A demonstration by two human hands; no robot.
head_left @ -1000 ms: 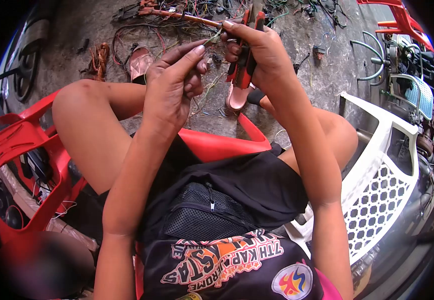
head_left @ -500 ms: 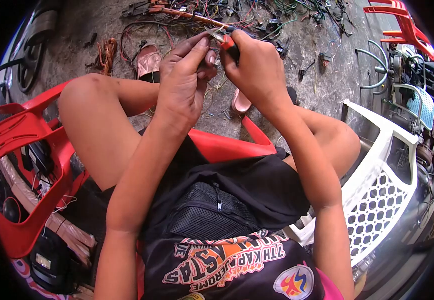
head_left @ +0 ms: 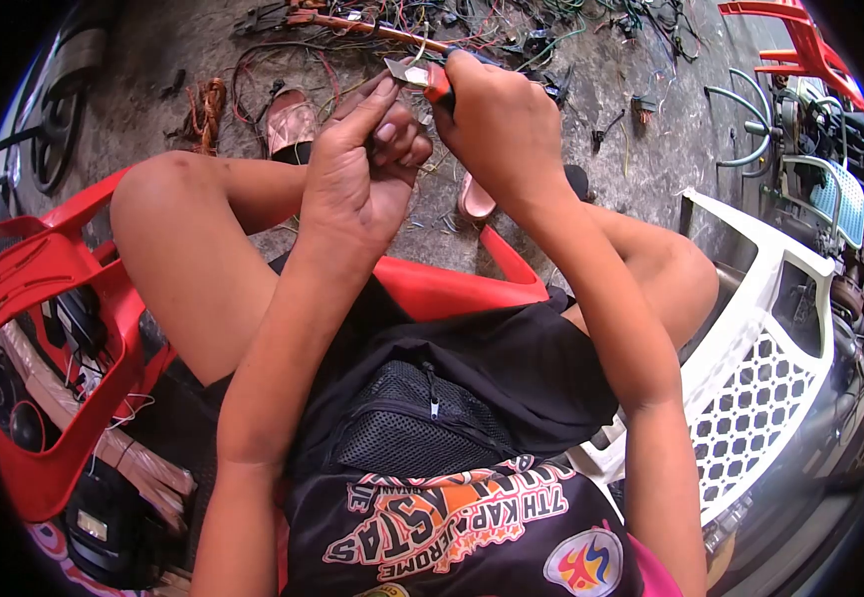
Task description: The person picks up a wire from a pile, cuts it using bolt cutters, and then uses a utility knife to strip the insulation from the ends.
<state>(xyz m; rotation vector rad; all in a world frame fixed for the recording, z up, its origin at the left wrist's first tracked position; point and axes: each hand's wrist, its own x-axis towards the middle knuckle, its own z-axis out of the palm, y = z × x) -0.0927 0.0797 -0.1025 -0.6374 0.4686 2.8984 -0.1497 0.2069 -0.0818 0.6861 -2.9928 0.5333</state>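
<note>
My right hand is wrapped round the red handle of a utility knife. Its short metal blade points left, right at the fingertips of my left hand. That hand is closed, thumb pressed to forefinger and the other fingers curled in. What it pinches is too small to make out. A thin pale-yellow wire shows just above the blade. Both hands are raised in front of my knees, above the floor.
Tangled wires lie across the concrete floor ahead, with an orange rod among them. A bundle of copper-coloured wire lies left of a pink slipper. A red chair stands left, a white chair right.
The knife has shifted slightly left and its blade now shows more broadly. My left hand has dropped a little, and its lower fingers have turned more into view.
</note>
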